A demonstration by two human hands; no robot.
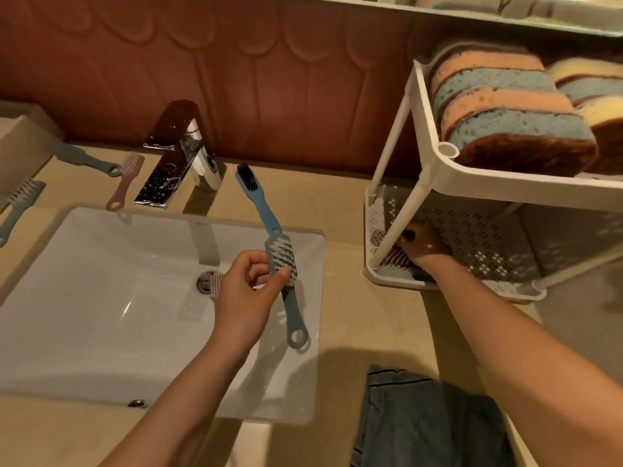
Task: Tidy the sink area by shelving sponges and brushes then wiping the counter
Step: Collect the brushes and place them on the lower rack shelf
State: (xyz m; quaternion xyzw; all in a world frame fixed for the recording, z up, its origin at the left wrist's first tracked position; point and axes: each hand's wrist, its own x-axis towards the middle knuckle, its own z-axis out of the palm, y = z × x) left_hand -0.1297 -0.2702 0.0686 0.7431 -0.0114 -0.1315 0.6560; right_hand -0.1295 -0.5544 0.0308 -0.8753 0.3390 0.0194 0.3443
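Observation:
My left hand (244, 291) holds a blue brush (286, 281) by its white-bristled head over the sink's right side; a second, pink-bristled brush (215, 285) pokes out behind the palm. My right hand (423, 246) reaches into the lower tier of the white rack (435, 173), resting on a pink brush (397, 257) that lies there; whether it grips it is unclear. Several orange-and-blue sponges (499, 106) fill the rack's top tier. A blue brush with dark bristles (258, 197) lies on the counter beside the faucet.
White sink (101, 298) with chrome faucet (178, 156) on the beige counter. A pink brush (123, 182) and two blue brushes (84, 158) (18, 203) lie at the left. A grey cloth (428, 419) sits at the counter's front.

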